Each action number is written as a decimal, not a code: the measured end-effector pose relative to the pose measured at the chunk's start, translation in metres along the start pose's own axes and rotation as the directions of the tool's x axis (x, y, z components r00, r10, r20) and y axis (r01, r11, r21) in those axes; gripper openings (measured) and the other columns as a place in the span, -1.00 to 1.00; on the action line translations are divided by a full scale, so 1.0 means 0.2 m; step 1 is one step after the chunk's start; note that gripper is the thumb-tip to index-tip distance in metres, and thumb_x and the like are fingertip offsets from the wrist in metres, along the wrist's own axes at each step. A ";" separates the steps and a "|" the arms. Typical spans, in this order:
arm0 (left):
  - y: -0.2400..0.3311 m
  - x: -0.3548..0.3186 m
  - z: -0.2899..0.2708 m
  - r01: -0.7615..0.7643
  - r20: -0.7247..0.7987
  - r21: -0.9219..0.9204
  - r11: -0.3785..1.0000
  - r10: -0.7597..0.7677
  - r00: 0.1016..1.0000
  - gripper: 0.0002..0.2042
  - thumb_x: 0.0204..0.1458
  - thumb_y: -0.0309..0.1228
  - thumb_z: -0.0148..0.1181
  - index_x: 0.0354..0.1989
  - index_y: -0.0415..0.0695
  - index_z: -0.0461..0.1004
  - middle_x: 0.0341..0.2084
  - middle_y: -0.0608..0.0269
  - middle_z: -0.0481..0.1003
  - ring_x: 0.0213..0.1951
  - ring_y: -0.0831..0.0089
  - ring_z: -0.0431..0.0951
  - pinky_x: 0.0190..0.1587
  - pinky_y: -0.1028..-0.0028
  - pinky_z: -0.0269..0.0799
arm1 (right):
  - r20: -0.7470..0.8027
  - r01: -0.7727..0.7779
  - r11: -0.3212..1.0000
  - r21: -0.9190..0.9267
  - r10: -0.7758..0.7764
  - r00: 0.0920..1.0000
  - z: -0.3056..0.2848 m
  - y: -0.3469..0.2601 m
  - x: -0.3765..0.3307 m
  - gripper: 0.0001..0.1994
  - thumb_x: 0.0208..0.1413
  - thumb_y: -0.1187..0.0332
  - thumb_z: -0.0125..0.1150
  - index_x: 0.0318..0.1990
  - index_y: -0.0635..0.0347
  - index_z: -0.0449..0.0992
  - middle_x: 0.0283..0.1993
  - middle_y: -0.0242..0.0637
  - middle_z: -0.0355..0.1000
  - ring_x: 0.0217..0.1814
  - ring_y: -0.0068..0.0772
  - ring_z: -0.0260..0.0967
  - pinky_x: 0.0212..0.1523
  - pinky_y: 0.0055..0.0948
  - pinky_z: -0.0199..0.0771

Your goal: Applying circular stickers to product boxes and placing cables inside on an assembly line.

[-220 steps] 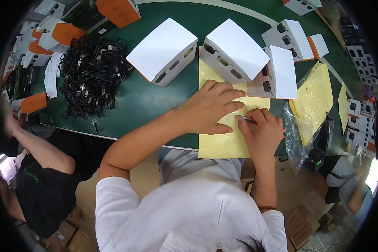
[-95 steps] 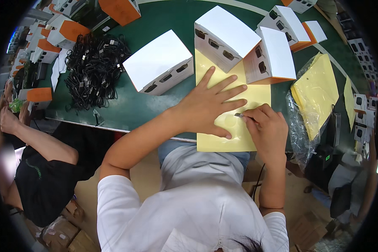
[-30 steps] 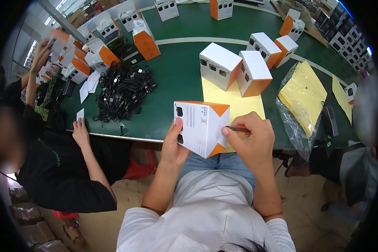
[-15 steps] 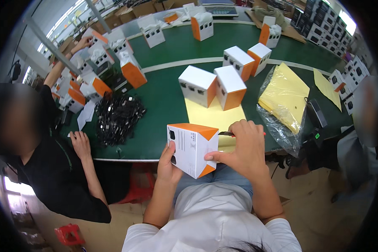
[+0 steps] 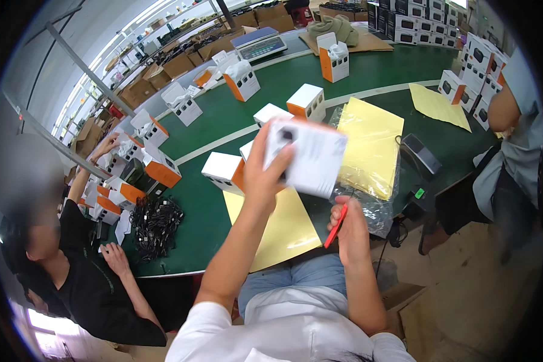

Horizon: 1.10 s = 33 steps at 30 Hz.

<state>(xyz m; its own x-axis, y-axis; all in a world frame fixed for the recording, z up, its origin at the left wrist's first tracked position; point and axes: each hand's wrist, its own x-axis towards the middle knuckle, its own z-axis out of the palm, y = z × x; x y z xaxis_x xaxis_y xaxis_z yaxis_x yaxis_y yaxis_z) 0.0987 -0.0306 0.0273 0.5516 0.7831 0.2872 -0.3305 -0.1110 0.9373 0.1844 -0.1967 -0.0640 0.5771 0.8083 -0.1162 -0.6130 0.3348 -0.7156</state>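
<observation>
My left hand is raised above the green table and grips a white product box by its left side; the box is blurred. My right hand sits lower, near the table's front edge, closed on a thin red tool. Under the box a yellow sheet lies flat on the table. A white and orange box stands just behind that sheet.
Several white and orange boxes stand across the table. A clear bag of yellow sheets lies to the right. A pile of black cables sits left, by a seated person's hand. Another person stands at the right.
My left hand has lifted the box from in front of my chest up and out over the table. My right hand let go of the box and dropped lower with the red tool.
</observation>
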 end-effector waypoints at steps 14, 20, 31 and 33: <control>0.21 0.44 0.15 -0.345 0.460 0.762 0.548 -0.083 0.884 -0.47 0.09 0.10 0.25 -0.04 -0.16 0.62 0.10 0.07 0.53 0.20 0.11 0.47 0.26 0.16 0.32 | -0.023 -0.073 0.984 -0.161 0.070 0.997 -0.13 -0.06 -0.16 -0.52 0.19 0.45 0.14 0.27 0.27 0.26 -0.11 -0.38 0.33 -0.11 -0.60 0.31 -0.01 -0.43 0.42; 0.16 0.28 -0.94 -0.469 0.522 0.853 0.229 -0.362 0.773 -0.11 -0.18 -0.22 0.52 0.43 -0.01 0.27 0.40 0.02 0.23 0.44 0.02 0.14 0.45 0.08 0.08 | 0.155 -0.112 0.921 -0.372 0.181 0.971 0.03 0.03 -0.07 -0.43 0.30 0.54 0.02 0.47 0.36 0.18 -0.08 -0.40 0.29 -0.10 -0.60 0.26 0.06 -0.59 0.34; 0.25 -0.18 -1.09 -0.028 0.016 0.995 -0.097 -0.117 0.993 -0.44 -0.18 -0.22 0.46 0.10 0.03 0.51 -0.03 0.07 0.53 0.05 0.15 0.50 0.24 0.21 0.20 | 0.483 0.456 0.264 -0.850 0.042 0.875 0.20 0.09 0.11 -0.82 0.19 0.54 0.18 -0.06 0.23 0.50 -0.16 -0.19 0.46 -0.18 -0.21 0.40 -0.09 -0.34 0.33; 0.18 -0.24 -1.06 -0.189 0.294 0.919 -0.347 0.281 0.913 -0.48 -0.16 -0.24 0.43 0.06 0.00 0.52 0.00 0.07 0.51 0.07 0.07 0.48 0.24 0.18 0.20 | 0.531 0.513 0.182 -0.839 0.069 0.844 0.24 0.08 0.14 -0.81 0.16 0.52 0.21 -0.07 0.22 0.51 -0.14 -0.19 0.47 -0.16 -0.18 0.41 -0.10 -0.31 0.31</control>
<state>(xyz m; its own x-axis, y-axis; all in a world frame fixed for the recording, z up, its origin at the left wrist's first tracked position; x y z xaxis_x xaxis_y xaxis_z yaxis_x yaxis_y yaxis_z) -0.1025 0.0576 0.0059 0.6363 0.5038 0.5841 0.7137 -0.6719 -0.1980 0.1643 -0.1448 -0.0460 0.1585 0.9629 0.2183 0.6373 0.0691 -0.7675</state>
